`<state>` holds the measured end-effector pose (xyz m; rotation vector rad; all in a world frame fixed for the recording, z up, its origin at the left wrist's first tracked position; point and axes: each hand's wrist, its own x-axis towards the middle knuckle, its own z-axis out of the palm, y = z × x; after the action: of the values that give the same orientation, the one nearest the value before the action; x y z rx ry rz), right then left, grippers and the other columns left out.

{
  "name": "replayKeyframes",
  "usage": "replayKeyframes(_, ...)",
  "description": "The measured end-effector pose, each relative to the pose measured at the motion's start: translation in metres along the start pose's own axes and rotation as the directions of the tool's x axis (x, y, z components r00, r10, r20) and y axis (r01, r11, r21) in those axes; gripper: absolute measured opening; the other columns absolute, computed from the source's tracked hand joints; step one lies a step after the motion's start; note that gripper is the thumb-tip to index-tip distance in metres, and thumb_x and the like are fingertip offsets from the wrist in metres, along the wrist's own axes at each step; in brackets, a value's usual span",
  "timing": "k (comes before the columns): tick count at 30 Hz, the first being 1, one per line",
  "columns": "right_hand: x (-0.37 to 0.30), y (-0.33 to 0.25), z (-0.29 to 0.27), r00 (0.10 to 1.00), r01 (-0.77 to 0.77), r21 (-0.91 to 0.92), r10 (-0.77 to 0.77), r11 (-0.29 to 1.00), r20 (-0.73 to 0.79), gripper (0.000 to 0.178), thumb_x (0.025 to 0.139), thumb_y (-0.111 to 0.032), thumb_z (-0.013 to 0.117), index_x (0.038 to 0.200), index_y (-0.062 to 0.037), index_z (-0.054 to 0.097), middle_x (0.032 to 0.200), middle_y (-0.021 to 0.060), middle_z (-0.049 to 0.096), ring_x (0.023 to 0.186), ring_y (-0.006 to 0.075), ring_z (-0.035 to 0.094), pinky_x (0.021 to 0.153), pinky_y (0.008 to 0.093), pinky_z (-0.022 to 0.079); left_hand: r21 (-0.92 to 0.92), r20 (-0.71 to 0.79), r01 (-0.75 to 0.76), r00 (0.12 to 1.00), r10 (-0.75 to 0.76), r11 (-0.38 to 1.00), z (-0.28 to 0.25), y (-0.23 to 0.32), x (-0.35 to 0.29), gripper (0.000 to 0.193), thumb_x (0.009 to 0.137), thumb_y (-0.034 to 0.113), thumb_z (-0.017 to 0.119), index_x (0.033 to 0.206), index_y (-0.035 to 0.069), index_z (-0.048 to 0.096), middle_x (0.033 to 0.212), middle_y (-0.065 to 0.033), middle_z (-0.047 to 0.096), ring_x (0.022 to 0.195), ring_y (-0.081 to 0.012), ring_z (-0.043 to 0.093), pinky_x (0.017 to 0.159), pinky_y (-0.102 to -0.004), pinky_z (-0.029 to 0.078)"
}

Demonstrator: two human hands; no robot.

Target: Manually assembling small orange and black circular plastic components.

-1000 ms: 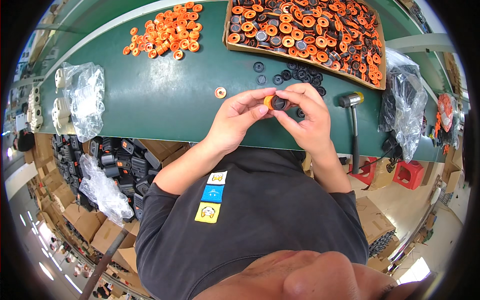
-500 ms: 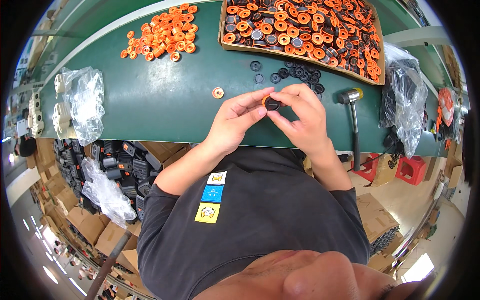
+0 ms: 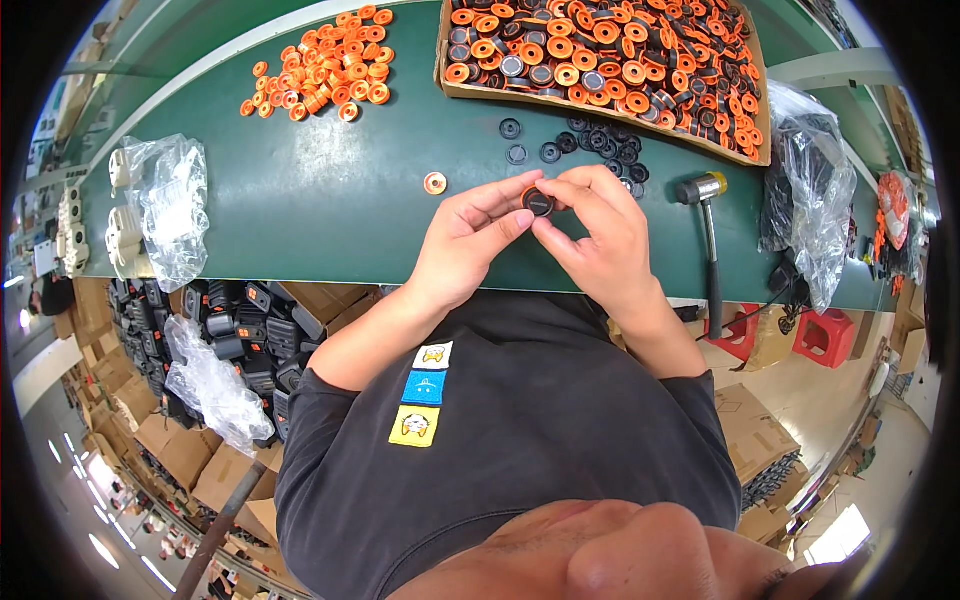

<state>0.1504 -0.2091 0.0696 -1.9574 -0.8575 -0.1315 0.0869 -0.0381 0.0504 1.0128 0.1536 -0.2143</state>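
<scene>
Between my two hands, above the near part of the green bench, I hold a small round cap (image 3: 538, 203), black on its face with an orange rim. My left hand (image 3: 470, 232) pinches its left side with thumb and fingers. On its right side, the thumb and fingers of my right hand (image 3: 603, 228) close on it. A single orange ring (image 3: 435, 183) lies on the bench just beyond my left hand. Several loose black discs (image 3: 600, 142) are scattered beyond my right hand.
A cardboard tray (image 3: 600, 108) full of orange-and-black caps stands at the far right. Orange rings (image 3: 335, 65) are heaped far left. A hammer (image 3: 708, 230) lies right of my hands. Clear plastic bags (image 3: 175, 205) rest on the left; another bag (image 3: 815, 200) hangs at the right.
The cap has tilted in my fingers, so its black face shows more fully and its orange side less. Both hands have barely moved.
</scene>
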Motion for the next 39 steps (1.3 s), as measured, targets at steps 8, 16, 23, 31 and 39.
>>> replayKeyframes(8,0.001,-0.006,0.000,0.998,-0.053,0.032,0.052,0.998,0.036,0.034,0.074,0.002,0.078,0.106,0.0001,0.066,0.096,0.0107,0.062,0.075,0.0222,0.067,0.064,0.0327,0.055,0.016,-0.032,0.003,0.999,-0.002,1.000,0.003,0.003,-0.002,0.043,0.098,0.002,0.059,0.140,-0.004,0.052,0.130,-0.0136,0.063,0.118,-0.0196,0.060,0.104,-0.0337,0.046)
replayKeyframes(16,0.003,0.001,0.002,0.994,-0.093,0.101,0.086,0.991,0.073,0.035,0.074,0.003,0.078,0.107,-0.0003,0.066,0.096,0.0114,0.062,0.075,0.0224,0.066,0.065,0.0323,0.054,0.067,-0.059,0.030,0.998,-0.026,0.997,0.001,0.006,-0.001,0.043,0.096,-0.001,0.059,0.139,-0.005,0.053,0.128,-0.0130,0.064,0.116,-0.0182,0.061,0.103,-0.0327,0.047)
replayKeyframes(23,0.004,-0.001,0.004,0.996,-0.079,0.043,0.077,0.996,0.048,0.033,0.074,0.002,0.079,0.105,-0.0006,0.066,0.094,0.0113,0.062,0.074,0.0230,0.066,0.065,0.0329,0.054,0.085,-0.063,0.031,0.998,-0.026,0.996,0.003,0.007,0.004,0.038,0.099,0.003,0.057,0.136,-0.006,0.055,0.122,-0.0125,0.067,0.112,-0.0169,0.063,0.100,-0.0312,0.049)
replayKeyframes(31,0.000,0.014,0.006,0.986,-0.167,0.236,0.159,0.957,0.053,0.038,0.073,-0.002,0.082,0.110,-0.0033,0.070,0.095,0.0086,0.062,0.077,0.0178,0.063,0.071,0.0282,0.052,0.132,-0.047,-0.036,0.998,0.042,0.991,0.000,-0.001,0.012,0.031,0.101,0.006,0.056,0.130,-0.005,0.060,0.116,-0.0106,0.068,0.108,-0.0159,0.063,0.097,-0.0305,0.050)
replayKeyframes(39,-0.009,0.027,0.014,0.937,-0.312,0.560,0.345,0.768,0.049,0.026,0.085,-0.005,0.077,0.110,0.0004,0.071,0.101,0.0070,0.065,0.089,0.0153,0.067,0.082,0.0279,0.054,0.221,-0.092,-0.166,0.977,0.190,0.961,0.006,-0.006,0.015,0.028,0.100,0.003,0.056,0.128,-0.002,0.061,0.113,-0.0077,0.065,0.107,-0.0146,0.062,0.097,-0.0297,0.049)
